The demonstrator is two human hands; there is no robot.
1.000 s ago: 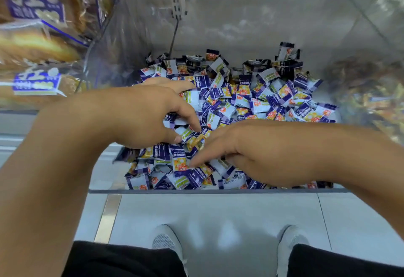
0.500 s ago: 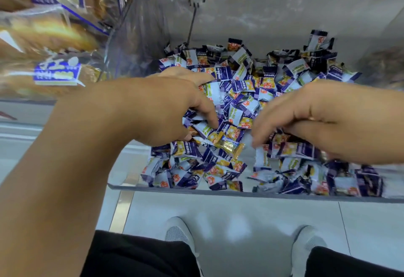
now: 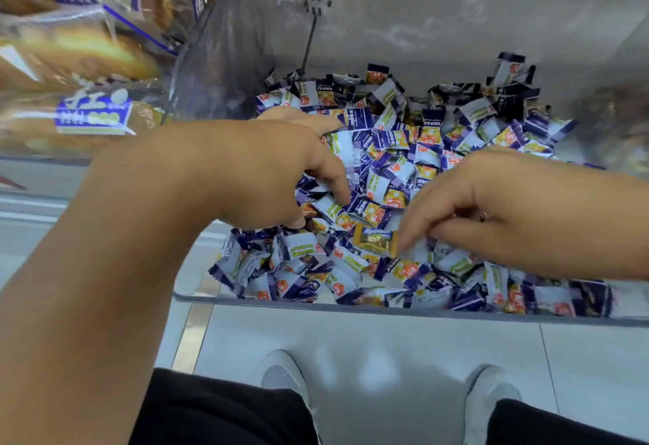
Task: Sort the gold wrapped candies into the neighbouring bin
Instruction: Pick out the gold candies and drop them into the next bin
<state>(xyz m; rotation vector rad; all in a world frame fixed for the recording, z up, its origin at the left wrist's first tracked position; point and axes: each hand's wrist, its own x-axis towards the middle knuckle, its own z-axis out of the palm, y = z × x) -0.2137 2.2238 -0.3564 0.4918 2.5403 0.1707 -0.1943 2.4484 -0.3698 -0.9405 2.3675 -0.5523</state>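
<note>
A clear plastic bin fills the middle of the view, heaped with small purple-and-white wrapped candies. Among them, at about five o'clock from the centre of the heap and near the bin's front edge, lies one gold wrapped candy, a small pillow-shaped sweet in shiny crinkled film. It looks very light and its wrapper slick and soft, so it should lift with almost no effort but could slide out of a loose pinch; the crimped end flaps or the short sides of the body seem the surest places to take it. The right hand reaches in from three o'clock, palm down, with its fingers curled and its fingertips touching the candy's right end, apparently pinching it, though the thumb is hidden so the hold cannot be confirmed. The left hand comes in from nine o'clock, wrist bent down, fingers curled into the pile just up and left of the gold candy; whether it holds anything cannot be told. At two to three o'clock, behind a clear wall, a neighbouring bin shows blurred brownish contents. At ten o'clock sit packaged bread loaves. Below the bin's front edge are the person's white shoes on a pale floor.
</note>
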